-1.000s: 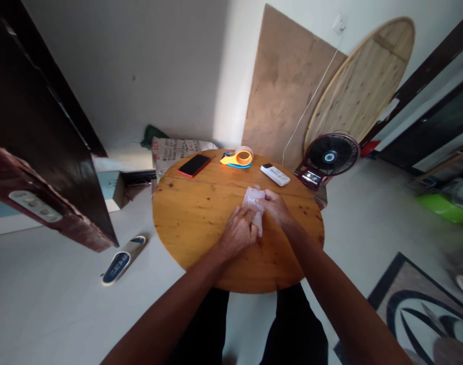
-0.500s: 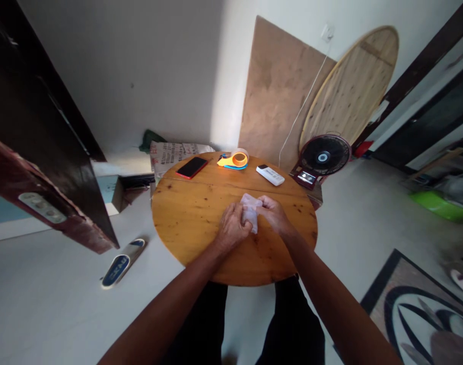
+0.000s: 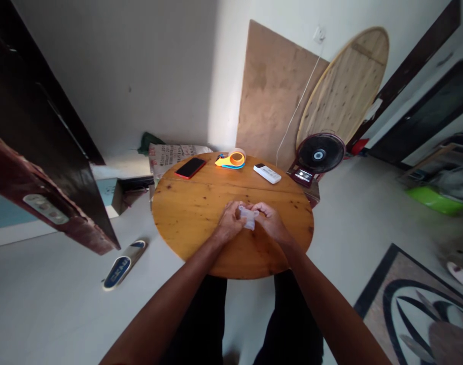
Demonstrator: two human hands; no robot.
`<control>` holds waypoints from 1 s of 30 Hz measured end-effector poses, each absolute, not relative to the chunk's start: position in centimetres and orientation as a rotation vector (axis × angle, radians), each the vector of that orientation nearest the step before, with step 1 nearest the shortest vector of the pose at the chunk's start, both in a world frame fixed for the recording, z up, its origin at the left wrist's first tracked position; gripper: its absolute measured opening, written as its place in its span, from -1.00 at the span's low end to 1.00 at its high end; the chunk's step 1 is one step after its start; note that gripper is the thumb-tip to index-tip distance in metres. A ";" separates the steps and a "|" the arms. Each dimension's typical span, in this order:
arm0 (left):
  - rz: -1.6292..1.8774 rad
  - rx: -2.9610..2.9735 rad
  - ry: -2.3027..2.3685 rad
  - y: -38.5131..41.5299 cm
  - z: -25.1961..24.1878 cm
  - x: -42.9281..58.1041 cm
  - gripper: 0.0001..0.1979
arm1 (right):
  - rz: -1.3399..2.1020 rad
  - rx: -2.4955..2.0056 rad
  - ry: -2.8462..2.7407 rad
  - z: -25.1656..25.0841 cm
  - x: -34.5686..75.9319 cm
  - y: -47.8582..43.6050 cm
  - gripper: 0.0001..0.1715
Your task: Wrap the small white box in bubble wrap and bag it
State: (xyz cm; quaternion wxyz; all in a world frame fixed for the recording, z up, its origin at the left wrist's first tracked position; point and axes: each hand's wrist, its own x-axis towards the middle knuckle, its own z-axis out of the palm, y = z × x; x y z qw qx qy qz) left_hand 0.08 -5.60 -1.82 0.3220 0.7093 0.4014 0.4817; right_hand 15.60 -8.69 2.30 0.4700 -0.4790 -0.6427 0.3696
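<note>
A small, pale, translucent piece that looks like a folded plastic bag (image 3: 248, 219) is held between my two hands, over the near middle of the round wooden table (image 3: 189, 213). My left hand (image 3: 230, 222) pinches its left edge with thumb and fingers. Its right upper edge is gripped by my right hand (image 3: 271, 222), thumb pressed against the fingers. Part of the bag is hidden behind the fingertips, and its lower end hangs towards me.
Along the table's far side lie a red-edged phone (image 3: 190, 168), an orange tape dispenser (image 3: 235, 159) and a white device with a dark end (image 3: 267, 173). A black fan (image 3: 318, 154) stands beyond the right edge. A slipper (image 3: 123, 265) lies on the floor at left.
The bag lay long and flat under my hands; now it is shorter, bunched and spread between them. My left hand has drawn back from across it to its left edge.
</note>
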 end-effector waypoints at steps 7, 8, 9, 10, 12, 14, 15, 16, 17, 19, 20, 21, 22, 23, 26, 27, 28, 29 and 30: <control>1.178 1.690 0.910 -5.3 -2.0 -0.1 -0.76 | 0.710 -1.189 -1.702 1.8 15.7 -10.4 -0.85; 1.172 1.662 0.893 -5.3 -2.0 -0.1 -0.76 | 0.685 -1.186 -1.727 1.7 15.7 -10.5 -0.85; 1.169 1.638 0.881 -5.3 -2.0 -0.1 -0.76 | 0.656 -1.188 -1.755 1.5 15.7 -10.7 -0.85; 1.167 1.618 0.872 -5.3 -1.9 -0.1 -0.76 | 0.619 -1.194 -1.786 1.4 15.7 -10.9 -0.85; 1.164 1.591 0.848 -5.4 -1.8 -0.1 -0.77 | 0.517 -1.210 -1.855 1.2 15.7 -11.2 -0.85; 1.160 1.567 0.814 -5.5 -1.5 -0.2 -0.79 | 0.387 -1.230 -1.922 0.9 15.6 -11.6 -0.78; 1.156 1.556 0.797 -5.5 -1.4 -0.2 -0.81 | 0.324 -1.239 -1.953 0.8 15.6 -11.8 -0.73; 1.150 1.545 0.782 -5.6 -1.3 -0.3 -0.82 | 0.267 -1.245 -1.978 0.6 15.6 -11.9 -0.69; 1.142 1.536 0.769 -5.7 -1.1 -0.3 -0.83 | 0.219 -1.248 -1.998 0.5 15.6 -11.9 -0.66; 1.132 1.526 0.750 -5.9 -0.8 -0.5 -0.84 | 0.150 -1.240 -2.029 0.3 15.6 -11.9 -0.63; 1.131 1.532 0.747 -6.0 -0.7 -0.6 -0.85 | 0.122 -1.234 -2.041 0.2 15.6 -11.9 -0.63; 1.130 1.544 0.749 -6.1 -0.6 -0.7 -0.85 | 0.097 -1.230 -2.055 0.1 15.7 -11.9 -0.62; 1.125 1.561 0.753 -6.1 -0.5 -0.8 -0.86 | 0.075 -1.230 -2.067 0.1 15.7 -11.9 -0.62; 1.120 1.582 0.758 -6.1 -0.5 -0.9 -0.88 | 0.056 -1.231 -2.081 0.1 15.7 -11.9 -0.61; 1.121 1.639 0.772 -6.1 -0.5 -1.1 -0.89 | 0.027 -1.236 -2.112 0.0 15.7 -12.0 -0.58; 1.128 1.656 0.783 -6.0 -0.5 -1.2 -0.90 | 0.025 -1.240 -2.116 -0.1 15.7 -12.0 -0.56; 1.127 1.673 0.796 -6.0 -0.6 -1.3 -0.90 | 0.027 -1.242 -2.119 -0.1 15.7 -12.1 -0.56; 1.118 1.685 0.806 -6.0 -0.6 -1.4 -0.89 | 0.034 -1.241 -2.121 -0.2 15.8 -12.1 -0.55; 1.102 1.693 0.810 -5.9 -0.6 -1.6 -0.88 | 0.045 -1.236 -2.117 -0.3 15.8 -12.1 -0.55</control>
